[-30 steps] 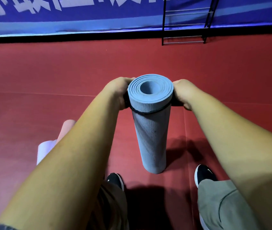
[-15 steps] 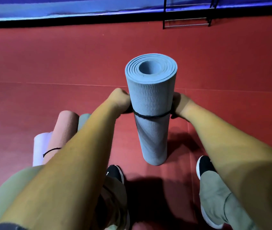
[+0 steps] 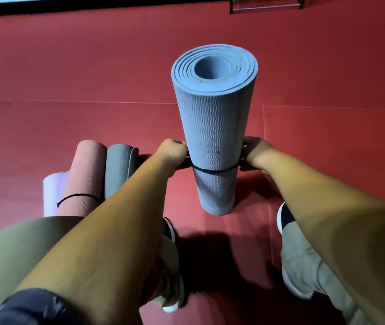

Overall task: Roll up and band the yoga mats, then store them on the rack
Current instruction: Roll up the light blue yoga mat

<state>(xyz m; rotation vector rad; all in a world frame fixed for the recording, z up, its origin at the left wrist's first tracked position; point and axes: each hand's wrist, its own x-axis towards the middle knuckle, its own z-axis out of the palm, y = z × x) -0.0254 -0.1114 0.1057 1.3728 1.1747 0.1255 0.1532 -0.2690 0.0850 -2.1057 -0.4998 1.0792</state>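
Observation:
A rolled blue yoga mat [image 3: 212,127] stands upright on the red floor between my feet. A black elastic band [image 3: 215,170] circles it a little below the middle. My left hand [image 3: 172,154] grips the band at the mat's left side, fingers curled. My right hand [image 3: 256,152] grips the band at the right side. Only the foot of the black metal rack [image 3: 265,4] shows, at the top edge far behind the mat.
Three rolled mats lie on the floor at my left: a pink one [image 3: 82,177] with a black band, a grey one [image 3: 117,168] and a pale lilac one [image 3: 52,193]. My shoes [image 3: 285,216] flank the blue mat. A dark wall base runs along the top.
Both hands have slid the black band down the blue mat from near its top rim to below the middle. My view has tilted down, so the rack moved up out of frame.

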